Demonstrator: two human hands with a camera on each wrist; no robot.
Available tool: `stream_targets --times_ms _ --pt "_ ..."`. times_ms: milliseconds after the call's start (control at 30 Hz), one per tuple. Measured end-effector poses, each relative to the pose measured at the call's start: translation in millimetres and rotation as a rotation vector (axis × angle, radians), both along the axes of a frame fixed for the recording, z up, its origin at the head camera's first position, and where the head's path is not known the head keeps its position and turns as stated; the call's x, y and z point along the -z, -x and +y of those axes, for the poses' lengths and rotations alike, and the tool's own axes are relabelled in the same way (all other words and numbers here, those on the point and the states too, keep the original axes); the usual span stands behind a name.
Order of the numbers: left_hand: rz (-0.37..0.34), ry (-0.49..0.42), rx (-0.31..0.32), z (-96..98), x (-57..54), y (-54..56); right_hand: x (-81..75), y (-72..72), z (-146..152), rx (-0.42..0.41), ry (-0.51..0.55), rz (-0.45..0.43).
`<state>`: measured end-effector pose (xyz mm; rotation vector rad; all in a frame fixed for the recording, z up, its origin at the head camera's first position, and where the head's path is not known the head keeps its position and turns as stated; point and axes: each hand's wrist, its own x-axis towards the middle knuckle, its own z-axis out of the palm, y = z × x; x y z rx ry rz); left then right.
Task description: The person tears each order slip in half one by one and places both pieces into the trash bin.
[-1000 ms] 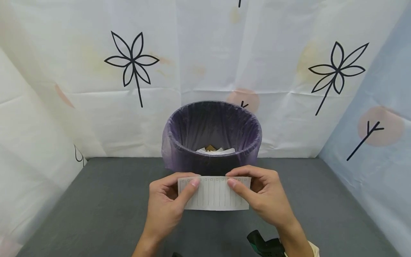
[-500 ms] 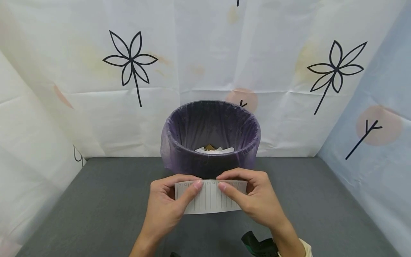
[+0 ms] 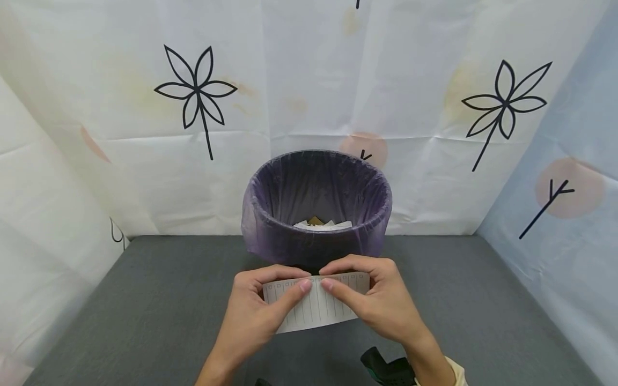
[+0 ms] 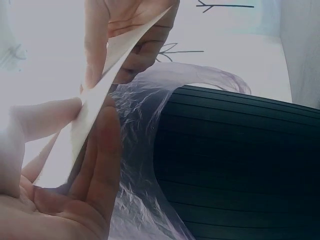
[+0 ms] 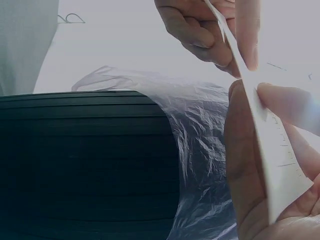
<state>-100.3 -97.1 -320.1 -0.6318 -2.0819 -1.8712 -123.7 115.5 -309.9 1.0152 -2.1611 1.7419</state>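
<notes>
A small white sheet of paper (image 3: 316, 308) with printed vertical lines and tiny boxes along its top edge is held up between both hands. My left hand (image 3: 263, 308) pinches its top edge, thumb in front and fingers behind. From the other side my right hand (image 3: 374, 300) pinches the same edge, the two thumbs close together near the middle. In the left wrist view the paper (image 4: 95, 107) appears edge-on and slightly bent between the fingers. The right wrist view shows the paper (image 5: 265, 135) running between thumb and fingers too.
Just beyond the hands stands a dark bin (image 3: 318, 244) lined with a thin purple bag (image 3: 256, 225). Scraps of white paper (image 3: 328, 227) and a brown piece (image 3: 315, 220) lie inside it. A grey table (image 3: 159, 311) spreads around, with printed cloth (image 3: 309, 69) behind.
Both thumbs have slid inward along the top edge until nearly meeting. The paper has lowered slightly and now tilts, its lower left side hanging down more.
</notes>
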Motion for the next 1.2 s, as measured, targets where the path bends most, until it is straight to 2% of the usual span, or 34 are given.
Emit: stream_targets --times_ms 267,467,700,933,1200 --pt "0.024 0.058 -0.017 1.1 1.9 -0.6 1.6 1.6 -1.0 -0.02 -0.018 0.041" --pt "0.049 0.089 -0.029 1.0 2.3 -0.5 2.0 1.6 -1.3 -0.035 -0.016 0.033" --pt "0.064 0.085 0.017 1.4 2.6 -0.5 2.3 2.0 -2.2 -0.047 -0.018 0.041" --pt "0.072 0.118 0.006 2.3 2.9 -1.3 3.2 2.8 -2.8 -0.068 -0.027 0.064" --pt "0.144 0.109 0.006 3.5 4.1 -0.8 3.3 2.7 -2.0 -0.074 -0.036 0.047"
